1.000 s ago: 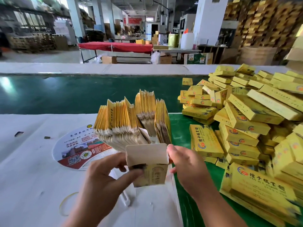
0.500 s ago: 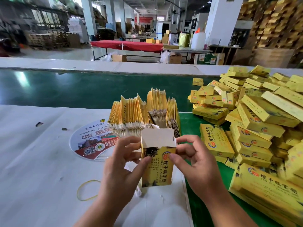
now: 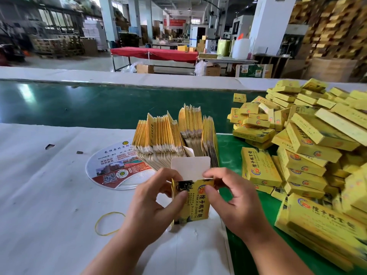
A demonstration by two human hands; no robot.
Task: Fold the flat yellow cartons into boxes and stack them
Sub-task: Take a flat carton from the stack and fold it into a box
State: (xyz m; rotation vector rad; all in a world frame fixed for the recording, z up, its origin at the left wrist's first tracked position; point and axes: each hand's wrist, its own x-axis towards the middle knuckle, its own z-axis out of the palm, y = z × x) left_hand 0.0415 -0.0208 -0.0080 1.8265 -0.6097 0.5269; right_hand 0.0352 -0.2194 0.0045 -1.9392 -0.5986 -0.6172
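A yellow carton (image 3: 195,203) stands upright between my hands, opened into a box shape, its white top flap sticking up. My left hand (image 3: 156,199) grips its left side, thumb on the printed front. My right hand (image 3: 234,197) pinches the upper right corner, thumb on the front and fingers curled over the top edge. Behind the carton, a bundle of flat yellow cartons (image 3: 174,137) stands on edge. A large heap of folded yellow boxes (image 3: 309,147) fills the right side.
A round printed hand fan (image 3: 117,167) lies under the flat bundle on the white table cover (image 3: 49,195). A yellow rubber band (image 3: 108,223) lies near my left wrist. The green conveyor belt (image 3: 99,104) runs across behind. A red table stands far back.
The carton went from tilted and half flat to upright and squared. Both hands shifted up toward its top, and my right fingers closed over the upper right corner.
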